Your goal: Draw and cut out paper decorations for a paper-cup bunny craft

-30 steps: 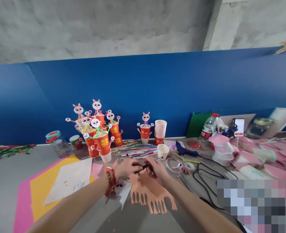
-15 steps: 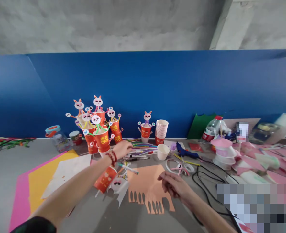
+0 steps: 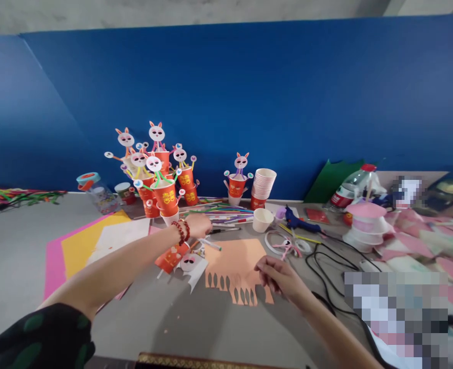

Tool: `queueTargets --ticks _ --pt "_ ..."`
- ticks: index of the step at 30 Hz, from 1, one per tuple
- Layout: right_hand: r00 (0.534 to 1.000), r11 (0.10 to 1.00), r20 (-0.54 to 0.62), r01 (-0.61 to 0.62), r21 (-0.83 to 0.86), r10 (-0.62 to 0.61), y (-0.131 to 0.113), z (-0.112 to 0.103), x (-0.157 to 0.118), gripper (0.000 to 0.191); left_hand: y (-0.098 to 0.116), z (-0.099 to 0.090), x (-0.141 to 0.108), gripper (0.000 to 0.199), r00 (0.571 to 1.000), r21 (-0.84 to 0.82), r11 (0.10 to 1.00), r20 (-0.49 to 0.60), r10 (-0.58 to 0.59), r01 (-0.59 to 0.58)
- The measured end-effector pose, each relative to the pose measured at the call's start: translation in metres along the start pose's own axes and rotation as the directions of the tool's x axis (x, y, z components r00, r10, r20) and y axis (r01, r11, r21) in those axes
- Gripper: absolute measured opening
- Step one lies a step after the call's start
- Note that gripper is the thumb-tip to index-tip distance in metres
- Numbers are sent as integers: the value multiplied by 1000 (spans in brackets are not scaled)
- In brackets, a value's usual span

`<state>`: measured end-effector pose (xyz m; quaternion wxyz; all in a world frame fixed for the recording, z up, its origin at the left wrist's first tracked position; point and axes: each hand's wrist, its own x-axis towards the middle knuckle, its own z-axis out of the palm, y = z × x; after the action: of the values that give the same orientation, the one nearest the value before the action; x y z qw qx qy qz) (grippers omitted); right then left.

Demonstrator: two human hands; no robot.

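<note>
My left hand point(image 3: 198, 225), with red bead bracelets at the wrist, reaches over the near side of a bunch of pens and coloured sticks point(image 3: 230, 217). Its fingers curl downward, and whatever they hold is hidden. Below it lie a tipped red paper cup point(image 3: 171, 258), a white paper cutout with a rabbit face point(image 3: 190, 263) and a green-tipped marker point(image 3: 211, 245). My right hand point(image 3: 274, 275) hovers at the right edge of an orange paper sheet point(image 3: 232, 259) with leaf-shaped holes cut along its near side. Its fingers are loosely curled together, and nothing shows in them.
Red cups with rabbit figures point(image 3: 165, 192) stand behind my left hand. Further right are a cup stack point(image 3: 264, 184), a white cup point(image 3: 263, 220), tape rolls point(image 3: 302, 246), a blue glue gun point(image 3: 299, 223) and its black cable point(image 3: 318, 261). Coloured paper sheets point(image 3: 76, 251) lie left.
The view has tilted down, so the scene sits higher and the table's near edge shows. My left hand stays by the pens with its fingers bent further down; my right hand stays by the orange paper.
</note>
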<state>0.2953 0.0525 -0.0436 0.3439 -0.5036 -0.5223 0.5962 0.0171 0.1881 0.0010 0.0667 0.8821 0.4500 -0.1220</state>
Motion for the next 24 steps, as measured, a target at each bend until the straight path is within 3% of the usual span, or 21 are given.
queueTargets --ticks 6,10,17,24 --pt "1000 1000 -13 18 -2 -18 2 1 -1 35 -12 -20 25 31 994 66 992 -29 -101 103" --pt "999 999 -20 40 -1 -40 0 1 -6 33 -16 -16 40 34 986 83 982 7 -169 167" --pt "994 999 -100 45 7 -45 3 -12 -12 34 -19 -6 49 33 983 112 977 21 -184 180" --pt "996 997 -48 77 -13 -77 7 -7 -10 34 -26 -18 53 32 980 120 976 60 -189 181"
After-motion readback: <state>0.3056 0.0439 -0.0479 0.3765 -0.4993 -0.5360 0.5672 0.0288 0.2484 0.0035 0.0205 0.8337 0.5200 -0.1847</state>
